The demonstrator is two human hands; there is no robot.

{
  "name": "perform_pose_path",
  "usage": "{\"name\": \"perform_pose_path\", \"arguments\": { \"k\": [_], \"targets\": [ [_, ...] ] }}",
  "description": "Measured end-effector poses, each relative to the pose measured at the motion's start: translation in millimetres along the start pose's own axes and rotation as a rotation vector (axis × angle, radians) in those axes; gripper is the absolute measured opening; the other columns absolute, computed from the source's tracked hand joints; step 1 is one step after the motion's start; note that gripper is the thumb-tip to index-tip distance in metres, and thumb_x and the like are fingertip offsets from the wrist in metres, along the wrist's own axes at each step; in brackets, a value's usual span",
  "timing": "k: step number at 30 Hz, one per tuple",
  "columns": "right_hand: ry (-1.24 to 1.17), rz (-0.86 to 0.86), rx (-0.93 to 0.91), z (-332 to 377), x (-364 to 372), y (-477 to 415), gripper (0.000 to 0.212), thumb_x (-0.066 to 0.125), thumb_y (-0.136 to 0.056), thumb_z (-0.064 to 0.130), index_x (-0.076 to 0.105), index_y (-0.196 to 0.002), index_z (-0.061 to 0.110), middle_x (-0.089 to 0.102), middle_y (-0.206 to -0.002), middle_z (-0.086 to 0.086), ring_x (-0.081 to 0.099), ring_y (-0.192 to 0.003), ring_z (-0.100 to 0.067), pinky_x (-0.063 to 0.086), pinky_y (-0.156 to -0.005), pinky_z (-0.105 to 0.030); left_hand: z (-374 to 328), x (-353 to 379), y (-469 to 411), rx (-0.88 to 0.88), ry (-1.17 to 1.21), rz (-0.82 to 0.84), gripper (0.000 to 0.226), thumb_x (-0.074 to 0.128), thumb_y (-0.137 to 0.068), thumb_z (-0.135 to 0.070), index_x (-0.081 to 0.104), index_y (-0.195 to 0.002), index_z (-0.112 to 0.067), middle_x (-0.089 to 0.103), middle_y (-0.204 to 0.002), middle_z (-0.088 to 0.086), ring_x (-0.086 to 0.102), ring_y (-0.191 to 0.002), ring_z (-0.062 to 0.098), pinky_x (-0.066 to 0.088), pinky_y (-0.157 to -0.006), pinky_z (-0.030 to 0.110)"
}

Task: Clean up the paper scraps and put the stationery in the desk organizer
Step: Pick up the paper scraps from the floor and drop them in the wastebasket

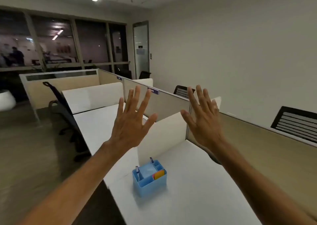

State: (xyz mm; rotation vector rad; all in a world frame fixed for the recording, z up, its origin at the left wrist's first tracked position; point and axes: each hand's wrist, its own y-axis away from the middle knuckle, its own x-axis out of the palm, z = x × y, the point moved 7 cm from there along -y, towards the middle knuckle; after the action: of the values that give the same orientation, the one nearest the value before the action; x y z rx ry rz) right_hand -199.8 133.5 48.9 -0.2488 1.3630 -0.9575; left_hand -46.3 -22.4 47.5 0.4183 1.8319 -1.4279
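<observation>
A light blue desk organizer (151, 184) stands on the white desk (197, 199) near its left edge. Two pens (138, 171) stand upright in its compartments, and orange and yellow sticky notes (159, 174) fill the right slot. A pale blue pad lies in the middle compartment. My left hand (132, 122) and my right hand (203, 120) are raised well above the desk, backs toward me, fingers spread, holding nothing. No paper scraps show on the desk.
White and beige partitions (164, 130) border the desk at the back and left. A neighbouring white desk (96, 125) lies beyond, with a black office chair (65, 115) on the left. More chairs (298, 123) stand behind the right partition.
</observation>
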Motion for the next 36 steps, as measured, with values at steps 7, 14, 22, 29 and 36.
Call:
{"name": "perform_pose_path", "arguments": {
  "k": [7,14,22,29,36],
  "targets": [
    [-0.068,0.158,-0.010,36.8,61.7,72.9,0.070,0.016,-0.096,0.065,-0.007,-0.157,0.039,-0.016,-0.166,0.008,-0.016,-0.153,-0.015,-0.004,-0.125,-0.049,23.3,11.9,102.3,-0.167,-0.120,0.113,0.078,0.013,-0.094,-0.072,-0.009,-0.158,-0.033,-0.017,-0.167,0.002,-0.014,-0.154,0.022,0.003,-0.123,0.057],
    [-0.213,0.288,-0.015,95.1,118.6,142.3,0.071,0.024,-0.096,0.063,-0.003,-0.157,0.040,-0.010,-0.167,0.012,-0.007,-0.155,-0.014,-0.001,-0.122,-0.045,56.7,-6.0,218.2,-0.338,-0.046,0.229,0.077,0.012,-0.094,-0.071,-0.008,-0.158,-0.033,-0.022,-0.166,0.001,-0.019,-0.153,0.022,-0.002,-0.123,0.057],
    [-0.370,0.464,-0.103,185.7,181.5,225.0,0.066,0.029,-0.099,0.059,0.002,-0.157,0.042,-0.001,-0.168,0.011,0.000,-0.155,-0.014,0.016,-0.123,-0.047,114.3,-41.3,365.1,-0.603,-0.015,0.237,0.072,0.035,-0.101,-0.057,-0.002,-0.159,-0.033,-0.016,-0.167,0.003,-0.017,-0.153,0.022,-0.002,-0.123,0.055],
    [-0.422,0.635,-0.267,282.1,225.1,296.4,0.067,0.040,-0.104,0.050,0.002,-0.158,0.039,-0.005,-0.168,0.009,0.003,-0.154,-0.014,0.010,-0.116,-0.036,151.9,-77.8,506.4,-0.881,-0.118,0.327,0.074,0.033,-0.100,-0.059,-0.006,-0.158,-0.034,-0.025,-0.165,0.005,-0.022,-0.152,0.027,-0.010,-0.121,0.054],
    [-0.414,0.811,-0.463,356.2,269.6,354.8,0.070,0.042,-0.104,0.047,0.001,-0.159,0.033,-0.003,-0.168,0.001,0.005,-0.155,-0.019,0.012,-0.114,-0.036,171.0,-110.4,616.7,-1.115,-0.187,0.327,0.073,0.034,-0.099,-0.059,0.001,-0.159,-0.032,-0.017,-0.167,0.008,-0.014,-0.153,0.031,0.002,-0.121,0.062]
  ]
}}
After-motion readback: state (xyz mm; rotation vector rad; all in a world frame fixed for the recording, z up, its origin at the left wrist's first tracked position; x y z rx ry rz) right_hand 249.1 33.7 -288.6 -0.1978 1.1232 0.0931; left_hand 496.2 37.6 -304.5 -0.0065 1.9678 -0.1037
